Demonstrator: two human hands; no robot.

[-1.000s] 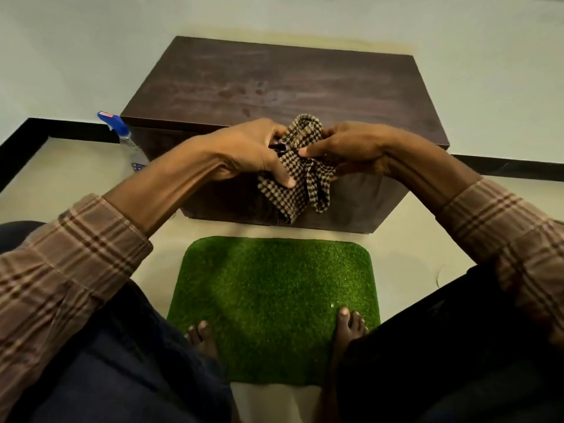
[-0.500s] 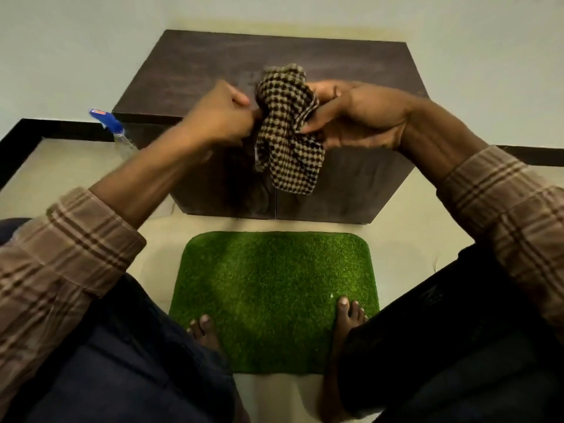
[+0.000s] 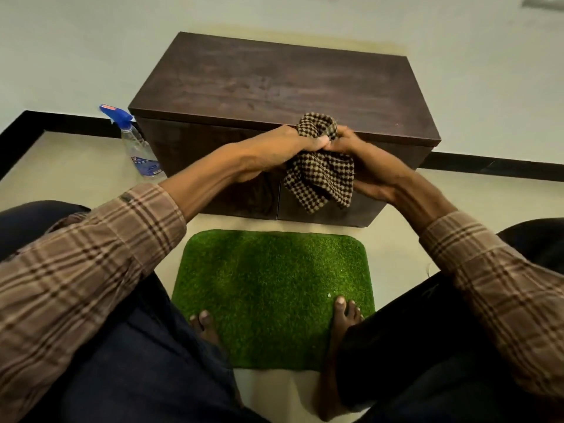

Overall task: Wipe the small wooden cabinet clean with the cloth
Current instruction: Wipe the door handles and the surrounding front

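Note:
The small dark wooden cabinet point(image 3: 274, 83) stands on the floor against the wall, its two doors facing me. A brown and black checked cloth point(image 3: 320, 175) is bunched in front of the cabinet's upper front edge. My left hand point(image 3: 274, 151) grips the cloth from the left. My right hand point(image 3: 363, 160) grips it from the right, fingers meeting the left hand's. Part of the cloth sticks up above the hands and the rest hangs below them. The cloth looks apart from the cabinet top.
A clear spray bottle with a blue trigger point(image 3: 134, 141) stands on the floor at the cabinet's left side. A green grass-like mat point(image 3: 274, 297) lies in front of the cabinet with my bare feet point(image 3: 345, 312) on its near edge. My knees flank it.
Both hands lifted the cloth over the cabinet top half a second ago, then came back down in front of its front edge. The hands are closer together now, bunching the cloth tighter.

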